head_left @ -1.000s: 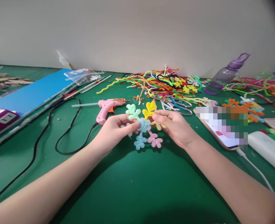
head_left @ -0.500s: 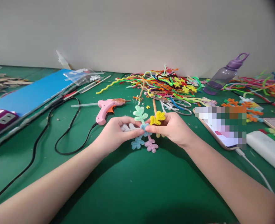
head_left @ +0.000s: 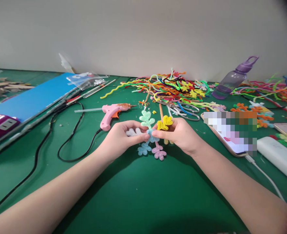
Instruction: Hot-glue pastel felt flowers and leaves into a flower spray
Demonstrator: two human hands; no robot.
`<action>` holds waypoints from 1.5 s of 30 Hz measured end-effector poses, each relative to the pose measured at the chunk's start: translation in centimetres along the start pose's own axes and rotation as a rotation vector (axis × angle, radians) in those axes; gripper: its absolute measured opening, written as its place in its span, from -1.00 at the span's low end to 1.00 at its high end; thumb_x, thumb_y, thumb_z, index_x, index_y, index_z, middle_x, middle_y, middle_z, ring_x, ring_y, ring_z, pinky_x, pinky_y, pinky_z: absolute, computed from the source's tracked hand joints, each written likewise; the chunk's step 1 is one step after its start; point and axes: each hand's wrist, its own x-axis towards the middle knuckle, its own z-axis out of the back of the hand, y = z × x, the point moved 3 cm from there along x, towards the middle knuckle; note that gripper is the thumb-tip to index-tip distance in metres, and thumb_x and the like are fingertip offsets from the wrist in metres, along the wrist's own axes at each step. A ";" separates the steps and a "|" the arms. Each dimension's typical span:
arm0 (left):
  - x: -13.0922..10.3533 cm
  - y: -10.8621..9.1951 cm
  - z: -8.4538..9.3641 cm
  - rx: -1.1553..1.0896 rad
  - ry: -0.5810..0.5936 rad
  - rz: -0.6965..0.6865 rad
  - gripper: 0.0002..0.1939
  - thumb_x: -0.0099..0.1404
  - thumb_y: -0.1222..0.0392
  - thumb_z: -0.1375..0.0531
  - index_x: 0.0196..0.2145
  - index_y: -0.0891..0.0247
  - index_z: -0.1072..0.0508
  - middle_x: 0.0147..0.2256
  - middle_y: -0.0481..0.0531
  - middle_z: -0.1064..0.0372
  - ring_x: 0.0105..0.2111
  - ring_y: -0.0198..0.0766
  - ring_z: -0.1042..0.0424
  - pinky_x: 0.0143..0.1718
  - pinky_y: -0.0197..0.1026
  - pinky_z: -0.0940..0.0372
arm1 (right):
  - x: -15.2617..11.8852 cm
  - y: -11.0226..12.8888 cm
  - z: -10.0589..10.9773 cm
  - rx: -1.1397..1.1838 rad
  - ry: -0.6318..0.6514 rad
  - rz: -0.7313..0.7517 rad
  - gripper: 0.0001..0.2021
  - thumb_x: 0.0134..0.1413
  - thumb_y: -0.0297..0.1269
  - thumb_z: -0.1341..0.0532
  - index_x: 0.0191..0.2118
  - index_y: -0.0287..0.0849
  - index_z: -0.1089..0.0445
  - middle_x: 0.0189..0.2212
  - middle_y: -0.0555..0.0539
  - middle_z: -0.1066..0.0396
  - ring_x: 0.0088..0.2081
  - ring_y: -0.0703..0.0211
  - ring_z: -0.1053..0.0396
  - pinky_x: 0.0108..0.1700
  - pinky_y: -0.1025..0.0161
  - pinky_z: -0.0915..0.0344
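Between my two hands is a pipe-cleaner snowflake (head_left: 147,119) with fuzzy arms in mint, yellow, light blue, pink and white around a light blue centre. My left hand (head_left: 124,136) is closed on its left side, thumb near the centre and the white arm partly hidden by the fingers. From the right, my right hand (head_left: 180,135) pinches it, thumb on the centre next to the yellow arm. A cream arm is mostly covered by the right hand. The snowflake is held above the green table (head_left: 136,195).
A pink glue gun (head_left: 109,115) with its black cord lies left of my hands. Behind are scissors (head_left: 192,112) and a heap of pipe cleaners (head_left: 163,86). A purple bottle (head_left: 232,79), a phone (head_left: 228,133) and a white power bank (head_left: 277,159) stand or lie at right.
Almost nothing differs. The snowflake has shifted very slightly to the right in my hands, and both hands keep their hold.
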 end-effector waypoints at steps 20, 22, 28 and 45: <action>-0.1 -0.2 -0.3 -0.173 -0.025 0.007 -0.56 -0.10 0.05 -0.43 -0.26 0.26 -0.50 -0.39 -0.01 -0.50 -0.38 -0.22 -0.49 -0.28 -0.20 -0.39 | 0.2 -0.8 0.0 0.115 -0.058 -0.075 -0.67 -0.34 -0.19 -0.46 -0.36 -0.18 -0.46 -0.42 0.03 -0.45 -0.37 0.26 -0.38 -0.26 0.24 -0.33; -0.1 -0.2 -0.3 -0.153 0.002 -0.013 -0.56 -0.09 0.03 -0.42 -0.26 0.27 -0.50 -0.33 0.03 -0.52 -0.31 -0.18 -0.49 -0.23 -0.18 -0.38 | 0.1 -0.9 -0.2 0.142 -0.078 -0.063 -0.66 -0.35 -0.20 -0.47 -0.36 -0.17 -0.45 -0.40 0.03 -0.45 -0.36 0.26 -0.39 -0.23 0.24 -0.33; -0.1 0.0 -0.4 -0.106 0.075 -0.026 -0.65 -0.06 0.00 -0.40 -0.38 0.29 -0.53 -0.39 0.01 -0.51 -0.33 -0.19 -0.48 -0.22 -0.20 -0.35 | -0.1 -1.0 -1.0 0.207 -0.069 -0.113 -0.65 -0.37 -0.23 -0.48 -0.36 -0.17 -0.44 -0.40 0.03 -0.45 -0.35 0.27 -0.39 -0.23 0.27 -0.33; 0.2 0.2 0.2 0.106 0.096 -0.122 -0.81 0.12 0.07 -0.30 -0.38 0.25 -0.55 -0.41 -0.06 -0.51 -0.39 -0.30 -0.42 -0.37 -0.34 -0.29 | 0.2 -0.6 -0.4 0.148 -0.040 0.008 -0.75 -0.29 -0.24 -0.45 -0.37 -0.13 -0.52 -0.41 0.05 -0.48 -0.37 0.31 -0.37 -0.26 0.32 -0.30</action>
